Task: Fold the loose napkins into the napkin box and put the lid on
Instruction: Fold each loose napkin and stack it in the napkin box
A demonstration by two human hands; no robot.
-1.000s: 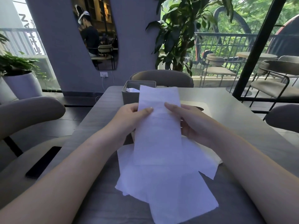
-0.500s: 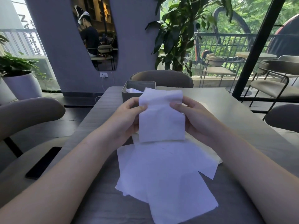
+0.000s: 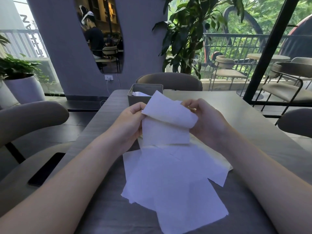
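A white napkin (image 3: 166,125) hangs above the table, held between both hands, with its top half bent over toward me. My left hand (image 3: 130,122) pinches its left edge and my right hand (image 3: 205,119) pinches its right edge. Beneath it, several loose white napkins (image 3: 172,181) lie spread on the grey table (image 3: 253,125). The open grey napkin box (image 3: 145,95) stands behind my hands with a folded napkin (image 3: 139,94) inside. A pale flat piece (image 3: 217,157) shows from under the loose napkins at the right; I cannot tell if it is the lid.
A black phone (image 3: 47,168) lies on the chair seat at my left. Chairs stand at the far side (image 3: 168,81), left (image 3: 28,119) and right (image 3: 297,122) of the table. Potted plants stand behind by the wall and window.
The long napkin was folded in half, and now its top is being bent over a second time. Both hands stay close together on the napkin's sides.
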